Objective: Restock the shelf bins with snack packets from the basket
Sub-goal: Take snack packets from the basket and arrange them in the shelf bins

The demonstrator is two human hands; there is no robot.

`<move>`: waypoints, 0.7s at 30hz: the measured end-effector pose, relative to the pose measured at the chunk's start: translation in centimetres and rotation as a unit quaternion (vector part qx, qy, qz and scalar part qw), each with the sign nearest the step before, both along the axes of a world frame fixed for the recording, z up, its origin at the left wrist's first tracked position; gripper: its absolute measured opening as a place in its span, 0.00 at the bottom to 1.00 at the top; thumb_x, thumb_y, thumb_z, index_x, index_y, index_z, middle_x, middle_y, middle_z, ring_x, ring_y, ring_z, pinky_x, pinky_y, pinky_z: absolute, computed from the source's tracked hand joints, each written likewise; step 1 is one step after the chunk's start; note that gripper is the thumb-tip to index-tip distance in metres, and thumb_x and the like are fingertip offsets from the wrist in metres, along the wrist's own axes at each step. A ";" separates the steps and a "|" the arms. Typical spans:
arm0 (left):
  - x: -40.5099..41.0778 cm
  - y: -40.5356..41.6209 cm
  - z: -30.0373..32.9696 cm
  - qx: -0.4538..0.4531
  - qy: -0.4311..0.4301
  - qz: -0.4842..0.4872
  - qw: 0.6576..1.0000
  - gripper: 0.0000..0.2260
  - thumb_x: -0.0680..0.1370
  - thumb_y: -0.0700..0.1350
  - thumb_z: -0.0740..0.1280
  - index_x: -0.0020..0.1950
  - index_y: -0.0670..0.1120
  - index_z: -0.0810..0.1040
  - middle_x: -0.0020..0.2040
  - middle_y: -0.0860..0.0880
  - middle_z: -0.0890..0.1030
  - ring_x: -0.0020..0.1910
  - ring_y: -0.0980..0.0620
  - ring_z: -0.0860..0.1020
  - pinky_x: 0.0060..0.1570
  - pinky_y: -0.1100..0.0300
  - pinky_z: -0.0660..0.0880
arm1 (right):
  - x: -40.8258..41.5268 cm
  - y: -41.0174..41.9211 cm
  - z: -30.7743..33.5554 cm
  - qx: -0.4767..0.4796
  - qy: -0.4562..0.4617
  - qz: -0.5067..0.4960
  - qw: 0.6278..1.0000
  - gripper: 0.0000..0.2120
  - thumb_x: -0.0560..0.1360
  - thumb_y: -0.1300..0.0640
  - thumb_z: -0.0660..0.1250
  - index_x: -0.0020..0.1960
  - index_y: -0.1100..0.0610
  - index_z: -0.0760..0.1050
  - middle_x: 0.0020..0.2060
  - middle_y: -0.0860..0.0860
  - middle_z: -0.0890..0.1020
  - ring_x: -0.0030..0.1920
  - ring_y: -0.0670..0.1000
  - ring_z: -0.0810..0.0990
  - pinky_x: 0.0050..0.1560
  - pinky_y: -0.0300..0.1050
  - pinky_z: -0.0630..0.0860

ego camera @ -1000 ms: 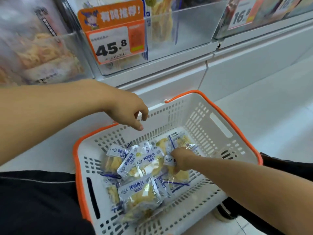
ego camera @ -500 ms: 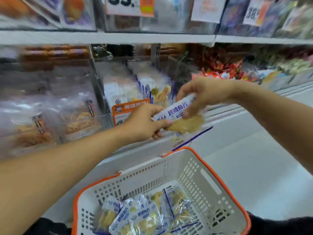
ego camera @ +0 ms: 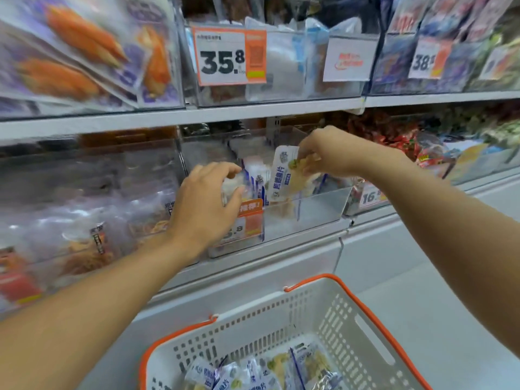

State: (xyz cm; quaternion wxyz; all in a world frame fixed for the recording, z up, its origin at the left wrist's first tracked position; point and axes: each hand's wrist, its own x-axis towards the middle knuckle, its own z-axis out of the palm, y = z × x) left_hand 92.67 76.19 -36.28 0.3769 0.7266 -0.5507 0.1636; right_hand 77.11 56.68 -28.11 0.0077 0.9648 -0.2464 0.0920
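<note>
Right hand [ego camera: 333, 154] pinching a snack packet [ego camera: 284, 174] by its upper edge, fingers curled round the film, printed face outward. Held upright and tilted slightly over the open top of the clear shelf bin [ego camera: 304, 212], probably so as to slide down on edge behind the packets standing there. Left hand [ego camera: 206, 201] curled round the front packets [ego camera: 254, 180] in the same bin near its left front corner, thumb on one side and fingers on the other; seemingly pressing the row aside to open a slot. Bin seated at the front edge of the lower shelf [ego camera: 253, 266], its orange price tag [ego camera: 249, 220] partly hidden behind the left hand. Below, near the bottom edge of view, white basket [ego camera: 363, 330] with orange rim, more packets [ego camera: 253, 375] lying loose on its floor, so restocking judged well short of finished. Upper shelf [ego camera: 225, 114] bins blurred.
</note>
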 end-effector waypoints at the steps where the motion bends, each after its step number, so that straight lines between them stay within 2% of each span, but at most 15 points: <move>1: 0.1 -0.1 -0.2 0.013 -0.004 -0.001 1.000 0.13 0.78 0.46 0.68 0.62 0.48 0.78 0.56 0.51 0.81 0.55 0.47 0.76 0.58 0.49 0.74 | 0.6 -0.3 -0.9 0.004 0.004 0.000 1.000 0.07 0.72 0.57 0.75 0.49 0.56 0.83 0.44 0.54 0.83 0.46 0.57 0.80 0.51 0.52 0.78; 5: 0.2 -0.4 -0.7 0.040 -0.012 0.007 0.999 0.12 0.80 0.45 0.65 0.63 0.49 0.78 0.58 0.50 0.81 0.57 0.47 0.76 0.59 0.45 0.73 | 2.8 -1.2 -3.4 0.005 0.003 0.026 1.000 0.08 0.70 0.57 0.77 0.46 0.58 0.81 0.36 0.50 0.78 0.40 0.54 0.75 0.43 0.43 0.69; 11: 0.2 -0.5 -0.7 0.045 -0.002 0.013 0.999 0.11 0.80 0.44 0.63 0.62 0.49 0.78 0.58 0.51 0.81 0.57 0.49 0.75 0.60 0.46 0.72 | 3.3 -2.1 -4.3 0.015 -0.006 0.046 0.999 0.09 0.71 0.58 0.77 0.50 0.58 0.83 0.38 0.49 0.77 0.42 0.52 0.75 0.45 0.40 0.67; 15: 0.1 -0.6 -0.7 0.045 0.005 0.013 0.999 0.11 0.81 0.43 0.63 0.63 0.48 0.77 0.59 0.51 0.80 0.57 0.50 0.75 0.62 0.46 0.72 | 2.7 -2.7 -4.6 0.030 -0.021 0.055 0.998 0.10 0.71 0.56 0.77 0.50 0.58 0.83 0.41 0.49 0.79 0.45 0.52 0.77 0.46 0.41 0.67; 21: 0.1 -0.7 -0.7 0.048 -0.001 0.009 0.999 0.12 0.81 0.44 0.63 0.63 0.49 0.77 0.59 0.51 0.80 0.58 0.50 0.76 0.61 0.45 0.72 | 2.5 -2.1 -5.7 0.037 -0.076 0.050 0.995 0.12 0.72 0.56 0.77 0.53 0.58 0.82 0.45 0.55 0.83 0.47 0.56 0.80 0.50 0.48 0.76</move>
